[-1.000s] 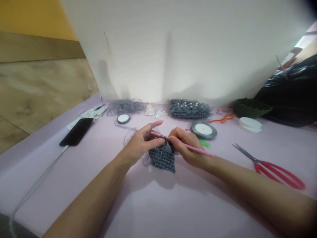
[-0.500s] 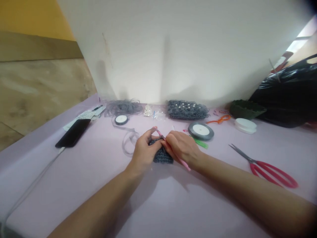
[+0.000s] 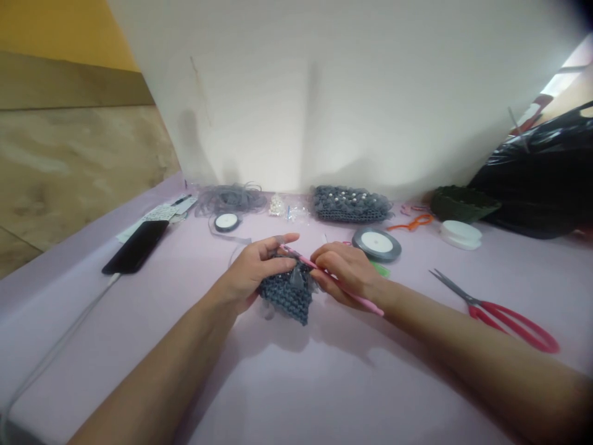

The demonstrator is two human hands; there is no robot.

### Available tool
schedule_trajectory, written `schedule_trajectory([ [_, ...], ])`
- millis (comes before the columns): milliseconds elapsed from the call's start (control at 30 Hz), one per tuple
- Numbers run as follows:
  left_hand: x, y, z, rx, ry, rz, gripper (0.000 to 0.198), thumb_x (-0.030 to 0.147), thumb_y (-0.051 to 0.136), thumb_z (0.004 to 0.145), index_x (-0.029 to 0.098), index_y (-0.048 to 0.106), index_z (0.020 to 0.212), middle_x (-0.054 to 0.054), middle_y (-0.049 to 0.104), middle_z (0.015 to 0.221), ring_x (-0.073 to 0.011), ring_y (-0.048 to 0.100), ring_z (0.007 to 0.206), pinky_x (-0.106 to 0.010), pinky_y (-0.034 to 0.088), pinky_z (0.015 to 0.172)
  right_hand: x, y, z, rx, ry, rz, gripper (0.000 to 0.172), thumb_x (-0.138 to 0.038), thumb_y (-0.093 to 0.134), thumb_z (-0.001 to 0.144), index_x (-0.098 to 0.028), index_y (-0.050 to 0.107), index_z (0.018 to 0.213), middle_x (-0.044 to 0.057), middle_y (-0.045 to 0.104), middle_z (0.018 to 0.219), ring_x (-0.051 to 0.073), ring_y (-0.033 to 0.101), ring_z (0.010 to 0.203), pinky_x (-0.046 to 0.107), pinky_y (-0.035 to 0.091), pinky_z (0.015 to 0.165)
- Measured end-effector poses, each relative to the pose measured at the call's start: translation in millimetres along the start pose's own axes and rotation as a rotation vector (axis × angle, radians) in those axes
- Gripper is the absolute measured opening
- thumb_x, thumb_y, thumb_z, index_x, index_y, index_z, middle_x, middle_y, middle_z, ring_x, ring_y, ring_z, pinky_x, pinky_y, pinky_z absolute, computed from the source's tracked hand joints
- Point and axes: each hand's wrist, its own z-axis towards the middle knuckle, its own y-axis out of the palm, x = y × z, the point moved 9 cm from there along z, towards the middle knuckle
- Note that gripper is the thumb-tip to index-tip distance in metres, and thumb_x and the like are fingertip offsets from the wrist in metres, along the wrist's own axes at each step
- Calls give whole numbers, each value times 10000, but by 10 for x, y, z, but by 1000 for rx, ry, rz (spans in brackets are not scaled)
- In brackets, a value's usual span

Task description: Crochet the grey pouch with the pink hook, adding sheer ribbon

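Observation:
My left hand is shut on a grey crocheted ribbon piece, pinching its upper edge between thumb and fingers, with the index finger raised above it. My right hand grips a pink crochet hook, whose tip reaches into the top edge of the piece next to my left fingers. The hook's head is hidden among the stitches. A loose ribbon strand hangs at the piece's top.
A lilac-covered table holds a grey ribbon spool, tangled ribbon, a pearl-studded crocheted pouch, a phone, red-handled scissors, a green woven basket and a black plastic bag.
Both hands have spread a little apart, and the crocheted piece now shows more. The hook has swung flatter, with its pink handle pointing further right.

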Motion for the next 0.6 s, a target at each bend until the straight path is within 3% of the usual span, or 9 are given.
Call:
schedule_trajectory([
  [333,40,-46,-8,30,-1,-60,496,158,745,724,162,650,1211,-20,669,819,-129,634,709,-246,480,679,-60,-68,30,18,-63,-51,100,-199,460,964,-183,471,867,65,625,767,152,520,646,278,408,570],
  [600,79,-59,-24,77,25,-50,512,116,733,718,160,636,1220,11,634,753,-108,614,649,-230,474,635,-114,17,42,-92,-134,-241,126,-185,503,944,-187,480,820,49,641,781,157,501,643,305,370,591],
])
